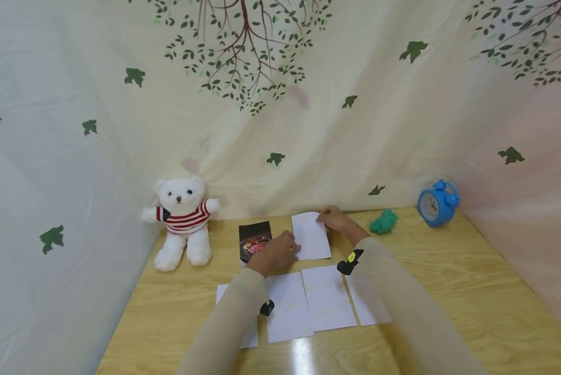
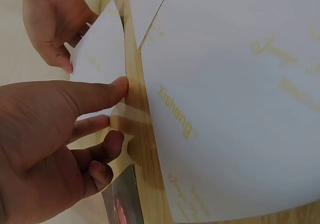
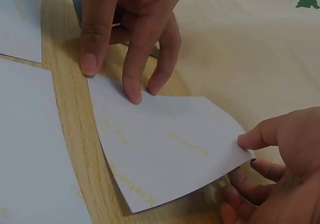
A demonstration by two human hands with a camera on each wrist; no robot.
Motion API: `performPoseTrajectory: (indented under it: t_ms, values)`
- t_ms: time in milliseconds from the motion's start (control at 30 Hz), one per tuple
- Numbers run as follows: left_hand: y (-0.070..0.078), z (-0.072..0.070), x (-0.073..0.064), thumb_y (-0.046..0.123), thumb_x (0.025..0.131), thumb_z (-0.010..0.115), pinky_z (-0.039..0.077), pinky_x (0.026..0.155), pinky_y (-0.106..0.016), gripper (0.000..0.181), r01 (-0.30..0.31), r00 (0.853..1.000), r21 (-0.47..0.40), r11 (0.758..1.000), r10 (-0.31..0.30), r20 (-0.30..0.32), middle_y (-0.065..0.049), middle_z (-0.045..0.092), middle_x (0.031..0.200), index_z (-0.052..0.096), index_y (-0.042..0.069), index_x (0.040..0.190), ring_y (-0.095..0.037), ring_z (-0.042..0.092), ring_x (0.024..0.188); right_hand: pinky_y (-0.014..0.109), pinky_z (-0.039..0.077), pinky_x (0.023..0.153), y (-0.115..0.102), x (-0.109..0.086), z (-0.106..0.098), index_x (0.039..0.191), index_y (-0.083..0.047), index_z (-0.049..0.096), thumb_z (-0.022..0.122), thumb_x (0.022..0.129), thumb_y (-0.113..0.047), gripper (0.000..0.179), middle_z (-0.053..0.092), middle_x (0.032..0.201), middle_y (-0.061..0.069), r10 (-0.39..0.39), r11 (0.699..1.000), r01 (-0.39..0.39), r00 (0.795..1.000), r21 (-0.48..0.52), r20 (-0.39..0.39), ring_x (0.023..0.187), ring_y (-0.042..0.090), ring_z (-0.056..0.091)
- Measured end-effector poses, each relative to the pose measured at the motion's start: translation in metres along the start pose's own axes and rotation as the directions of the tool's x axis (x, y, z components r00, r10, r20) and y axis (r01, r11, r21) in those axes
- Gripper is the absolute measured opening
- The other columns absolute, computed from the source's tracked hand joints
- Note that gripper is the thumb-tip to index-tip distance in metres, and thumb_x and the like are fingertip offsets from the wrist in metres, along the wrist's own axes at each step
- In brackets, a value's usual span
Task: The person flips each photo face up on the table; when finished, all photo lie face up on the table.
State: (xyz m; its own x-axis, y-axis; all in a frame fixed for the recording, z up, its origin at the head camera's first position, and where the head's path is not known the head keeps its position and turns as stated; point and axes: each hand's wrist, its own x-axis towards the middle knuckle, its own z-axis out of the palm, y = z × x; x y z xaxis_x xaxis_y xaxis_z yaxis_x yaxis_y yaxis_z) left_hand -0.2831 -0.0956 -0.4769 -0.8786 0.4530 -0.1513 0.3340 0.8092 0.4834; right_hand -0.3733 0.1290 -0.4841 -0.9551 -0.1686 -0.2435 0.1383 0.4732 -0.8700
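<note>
A white card with faint yellow print [image 1: 310,237], like the back of a photo print, lies at the rear of the table, its far right end bent upward. My right hand [image 1: 335,217] pinches that raised corner, thumb on top and fingers underneath in the right wrist view. At the opposite edge, my left hand [image 1: 277,252] touches the card with its thumb and fingertips [image 3: 132,95], spread apart along the border. Left of it lies a photo of food in a dark pan [image 1: 255,239], partly covered by the left hand.
In front lies a row of several white cards [image 1: 329,299], partly hidden by my sleeves. A white teddy bear [image 1: 182,224] in a striped sweater sits at left. Toward the right are a green crumpled lump [image 1: 383,222] and a blue alarm clock [image 1: 437,204]. A patterned curtain [image 1: 308,172] hangs behind.
</note>
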Motion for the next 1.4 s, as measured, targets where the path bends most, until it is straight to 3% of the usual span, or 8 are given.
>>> performPoseTrajectory:
  t_ms: [233, 467, 600, 900, 1033, 1200, 1300, 1400]
  values:
    - [0.009, 0.002, 0.003, 0.031, 0.102, 0.071, 0.051, 0.112, -0.042, 0.034, 0.097, 0.995, -0.023, 0.995, -0.097, -0.01, -0.013, 0.054, 0.147, 0.077, 0.01, 0.128, -0.027, 0.064, 0.127, 0.032, 0.056, 0.064, -0.008, -0.006, -0.001, 0.13, 0.0, 0.031, 0.058, 0.1, -0.003, 0.041, 0.057, 0.113, 0.016, -0.007, 0.981, 0.006, 1.0, 0.195, 0.009, 0.07, 0.016, 0.063]
    - [0.027, 0.006, 0.008, 0.075, 0.102, 0.041, 0.051, 0.063, -0.037, 0.076, 0.145, 0.988, 0.103, 0.984, -0.139, -0.066, -0.013, 0.067, 0.107, 0.074, 0.01, 0.081, -0.022, 0.062, 0.074, 0.035, 0.06, 0.071, -0.022, -0.015, 0.006, 0.115, 0.0, 0.035, 0.059, 0.096, 0.0, 0.03, 0.063, 0.097, 0.014, -0.072, 0.974, 0.088, 0.994, 0.208, -0.085, 0.067, 0.013, 0.065]
    - [0.032, 0.004, 0.009, 0.074, 0.101, 0.046, 0.041, 0.055, -0.032, 0.072, 0.13, 0.988, -0.019, 0.991, -0.131, -0.081, 0.001, 0.063, 0.071, 0.071, 0.013, 0.072, -0.016, 0.056, 0.062, 0.03, 0.058, 0.066, -0.025, -0.017, 0.006, 0.112, 0.0, 0.036, 0.06, 0.095, 0.001, 0.029, 0.066, 0.103, 0.024, -0.055, 0.965, 0.085, 0.991, 0.249, -0.126, 0.065, 0.012, 0.066]
    - [0.03, -0.005, 0.015, 0.033, 0.106, 0.057, 0.035, 0.049, -0.025, 0.047, 0.021, 0.976, -0.335, 0.942, -0.092, -0.199, 0.005, 0.054, 0.056, 0.06, 0.015, 0.063, -0.01, 0.048, 0.05, 0.052, 0.062, 0.092, -0.028, -0.021, 0.003, 0.14, 0.005, 0.035, 0.045, 0.111, -0.025, 0.043, 0.058, 0.135, 0.036, -0.043, 0.917, 0.048, 0.999, 0.395, -0.022, 0.087, 0.023, 0.074]
    - [0.029, -0.01, 0.013, 0.026, 0.107, 0.056, 0.036, 0.048, -0.025, 0.05, -0.007, 0.968, -0.433, 0.902, -0.103, -0.229, 0.007, 0.05, 0.052, 0.046, 0.019, 0.058, -0.009, 0.05, 0.047, 0.054, 0.058, 0.102, -0.024, -0.021, 0.003, 0.138, 0.008, 0.046, 0.04, 0.111, -0.024, 0.043, 0.059, 0.136, 0.033, -0.072, 0.952, 0.06, 0.997, 0.301, 0.03, 0.106, 0.034, 0.069]
    - [0.02, -0.007, 0.013, 0.022, 0.106, 0.055, 0.033, 0.05, -0.025, 0.049, 0.036, 0.962, -0.413, 0.91, -0.143, -0.231, 0.007, 0.045, 0.054, 0.045, 0.018, 0.058, -0.01, 0.041, 0.049, 0.036, 0.054, 0.093, -0.011, -0.019, 0.009, 0.123, 0.008, 0.064, 0.051, 0.108, -0.019, 0.034, 0.068, 0.123, 0.021, -0.146, 0.989, 0.142, 0.984, 0.042, 0.102, 0.11, 0.028, 0.063]
    - [0.012, -0.001, 0.013, 0.021, 0.107, 0.055, 0.032, 0.05, -0.025, 0.049, 0.086, 0.963, -0.404, 0.911, -0.179, -0.199, 0.006, 0.043, 0.055, 0.045, 0.017, 0.059, -0.011, 0.039, 0.05, 0.036, 0.053, 0.098, -0.003, -0.019, 0.015, 0.124, 0.004, 0.07, 0.06, 0.105, -0.02, 0.032, 0.071, 0.126, 0.019, -0.214, 0.958, 0.242, 0.961, -0.157, 0.176, 0.116, 0.029, 0.065]
    - [0.006, 0.003, 0.012, 0.022, 0.107, 0.056, 0.033, 0.051, -0.026, 0.049, 0.131, 0.959, -0.373, 0.919, -0.213, -0.189, 0.005, 0.042, 0.056, 0.045, 0.017, 0.06, -0.013, 0.04, 0.052, 0.044, 0.052, 0.108, 0.0, -0.02, 0.023, 0.126, 0.003, 0.072, 0.074, 0.097, -0.024, 0.039, 0.071, 0.13, 0.021, -0.292, 0.869, 0.356, 0.93, -0.345, 0.224, 0.126, 0.036, 0.064]
